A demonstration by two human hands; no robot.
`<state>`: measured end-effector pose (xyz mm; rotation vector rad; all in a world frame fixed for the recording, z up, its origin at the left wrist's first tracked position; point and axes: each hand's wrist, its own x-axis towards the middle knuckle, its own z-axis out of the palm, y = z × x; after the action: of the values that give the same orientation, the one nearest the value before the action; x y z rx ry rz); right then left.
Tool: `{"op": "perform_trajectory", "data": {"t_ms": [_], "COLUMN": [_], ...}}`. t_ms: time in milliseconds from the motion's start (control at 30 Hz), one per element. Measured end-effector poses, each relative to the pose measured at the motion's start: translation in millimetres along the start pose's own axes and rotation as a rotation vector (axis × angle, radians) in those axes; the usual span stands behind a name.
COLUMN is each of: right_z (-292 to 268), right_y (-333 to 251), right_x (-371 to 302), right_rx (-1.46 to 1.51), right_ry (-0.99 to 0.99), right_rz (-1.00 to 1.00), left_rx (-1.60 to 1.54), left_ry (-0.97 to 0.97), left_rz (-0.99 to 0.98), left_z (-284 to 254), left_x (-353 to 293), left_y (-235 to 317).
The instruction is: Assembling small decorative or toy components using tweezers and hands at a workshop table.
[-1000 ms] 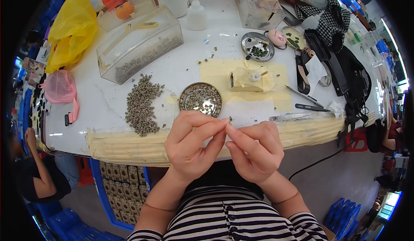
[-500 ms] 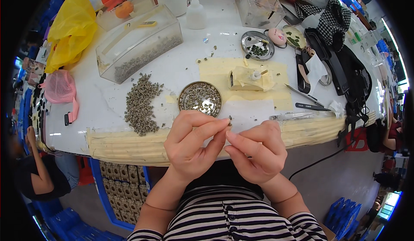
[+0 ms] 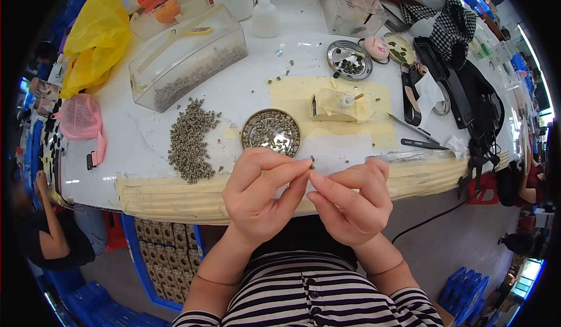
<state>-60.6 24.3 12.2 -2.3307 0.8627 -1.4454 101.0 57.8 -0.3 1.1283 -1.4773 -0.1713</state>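
Observation:
My left hand (image 3: 263, 195) is closed in a pinch on a small dark metal part (image 3: 312, 163), which juts from between thumb and forefinger. Right beside it, my right hand (image 3: 353, 204) has its thumb and forefinger drawn together; whatever they hold is too small or hidden to name. Both hands hover over the table's near edge. Just beyond the left hand lies a round dish (image 3: 271, 129) of small metal parts. To its left, a loose heap of similar metal parts (image 3: 193, 143) spreads on the white table (image 3: 140, 157).
A clear bin (image 3: 187, 64) of metal parts stands behind the heap. A taped block (image 3: 334, 106) sits right of the dish, with a steel dish (image 3: 349, 60) of dark bits beyond. Tweezers (image 3: 423, 144) lie at right. A white squeeze bottle (image 3: 266, 17) stands at the back.
My right hand has shifted slightly to the right, its fingertips a little higher. The left hand keeps its pinch in nearly the same place.

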Motion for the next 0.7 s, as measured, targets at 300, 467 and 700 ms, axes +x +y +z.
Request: {"op": "perform_trajectory", "data": {"t_ms": [300,467,700], "right_z": [6.7,8.1,0.9], "right_y": [13.6,7.1,-1.8], "right_x": [-5.5,-6.6,-7.3], "right_rx": [0.24,0.215,-0.095], "right_ry": [-0.075,0.002,-0.001], "right_rz": [0.193,0.238,-0.049], "left_rx": [-0.048,-0.037,-0.008], "left_ry": [-0.022,-0.01,-0.007], "left_rz": [0.015,0.008,-0.004], "left_z": [-0.4,-0.2,0.1], "left_x": [1.9,0.6,-0.1], "left_y": [0.7,0.6,-0.2]}}
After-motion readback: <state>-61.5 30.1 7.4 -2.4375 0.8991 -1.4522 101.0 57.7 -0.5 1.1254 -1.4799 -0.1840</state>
